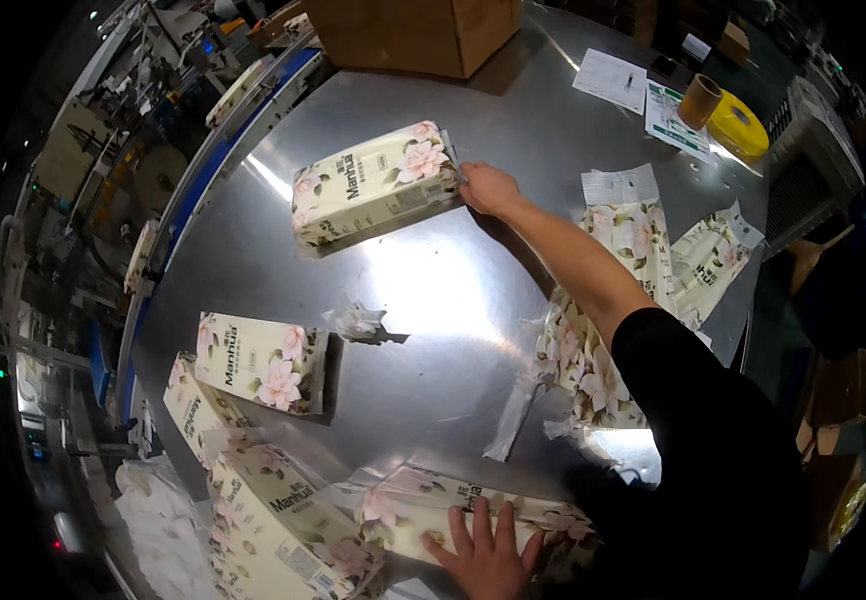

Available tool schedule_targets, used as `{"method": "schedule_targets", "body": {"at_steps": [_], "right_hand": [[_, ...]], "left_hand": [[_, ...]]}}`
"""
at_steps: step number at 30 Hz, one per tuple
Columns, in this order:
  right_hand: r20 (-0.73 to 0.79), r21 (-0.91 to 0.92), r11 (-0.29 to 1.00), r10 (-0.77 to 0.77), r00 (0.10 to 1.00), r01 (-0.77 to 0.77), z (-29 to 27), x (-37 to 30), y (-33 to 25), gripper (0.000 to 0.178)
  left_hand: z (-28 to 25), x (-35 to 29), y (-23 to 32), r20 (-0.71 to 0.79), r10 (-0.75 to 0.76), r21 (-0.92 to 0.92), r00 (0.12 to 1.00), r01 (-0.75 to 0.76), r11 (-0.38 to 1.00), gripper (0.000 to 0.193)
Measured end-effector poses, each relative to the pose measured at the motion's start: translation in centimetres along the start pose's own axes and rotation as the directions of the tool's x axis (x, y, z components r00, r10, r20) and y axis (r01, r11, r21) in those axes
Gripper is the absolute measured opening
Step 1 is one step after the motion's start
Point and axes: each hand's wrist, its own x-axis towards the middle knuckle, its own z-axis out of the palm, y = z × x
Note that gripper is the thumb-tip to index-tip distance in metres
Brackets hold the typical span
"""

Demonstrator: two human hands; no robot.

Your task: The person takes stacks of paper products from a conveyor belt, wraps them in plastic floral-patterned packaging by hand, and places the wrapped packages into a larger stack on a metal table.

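Observation:
My right hand [488, 188] reaches far across the shiny metal table [423, 290] and grips the right end of a cream pack of tissues with pink flowers [373, 185]. That pack lies tilted near the table's far middle. My left hand [483, 555] rests flat, fingers spread, on another flowered pack [423, 505] at the near edge. Three more packs lie at the near left: one [263, 360] on its own, a second [193, 410] behind it, and a big one [283, 525] at the front.
Empty flowered wrappers [638, 250] lie under and to the right of my right arm. A crumpled plastic scrap [356, 320] sits mid-table. A cardboard box [413, 35] stands at the far edge, with papers [610, 78], a brown tape core [699, 100] and a yellow roll [740, 125] at the far right. A conveyor [243, 110] runs along the left.

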Motion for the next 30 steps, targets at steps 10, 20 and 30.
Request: {"method": "schedule_targets", "body": {"at_steps": [10, 20, 30], "right_hand": [[-0.063, 0.162, 0.886, -0.431, 0.9, 0.435, -3.7, -3.1, -2.8, 0.03], [0.624, 0.748, -0.204, -0.104, 0.774, -0.631, -17.2, -23.2, -10.7, 0.019], [0.229, 0.875, 0.431, 0.034, 0.973, -0.221, -19.0, -36.8, -4.9, 0.046]], "left_hand": [[-1.2, 0.1, 0.6, -0.11, 0.036, 0.059, 0.993, -0.03, 0.998, 0.06], [0.5, -0.1, 0.2, -0.295, 0.097, 0.07, 0.951, -0.08, 0.994, 0.048], [2.2, -0.6, -0.1, -0.366, 0.168, 0.154, 0.915, -0.119, 0.981, 0.047]]}}
